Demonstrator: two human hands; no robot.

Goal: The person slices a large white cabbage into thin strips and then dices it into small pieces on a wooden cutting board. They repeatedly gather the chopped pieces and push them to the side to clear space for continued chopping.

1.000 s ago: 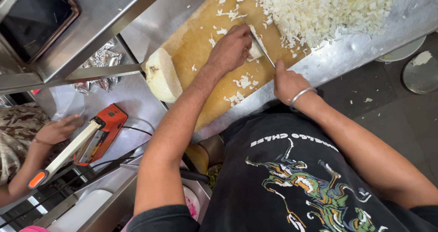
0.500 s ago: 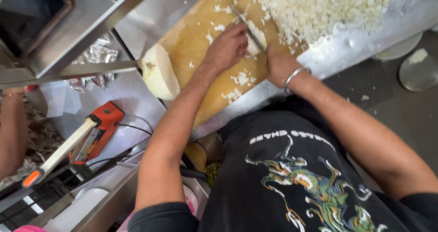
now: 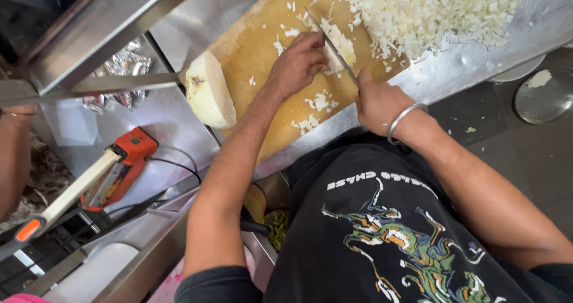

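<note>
- While the left hand (image 3: 298, 61) presses curled fingers down on a cabbage piece (image 3: 340, 43), the right hand (image 3: 379, 100) is closed round the handle of a knife (image 3: 331, 43), whose blade stands against that piece beside the left fingertips.
- The cabbage piece lies on the wooden cutting board (image 3: 256, 46), near its far end, touching the edge of a big heap of chopped cabbage (image 3: 436, 11).
- The step in hand looks like slicing the piece into shreds; the next stroke calls for the left fingertips to stay tucked back from the blade.
- A cabbage half (image 3: 209, 91) rests at the board's left edge, well apart from the hands.
- The board sits on a steel bench (image 3: 477, 52); an orange tool (image 3: 122, 166) lies lower left.
</note>
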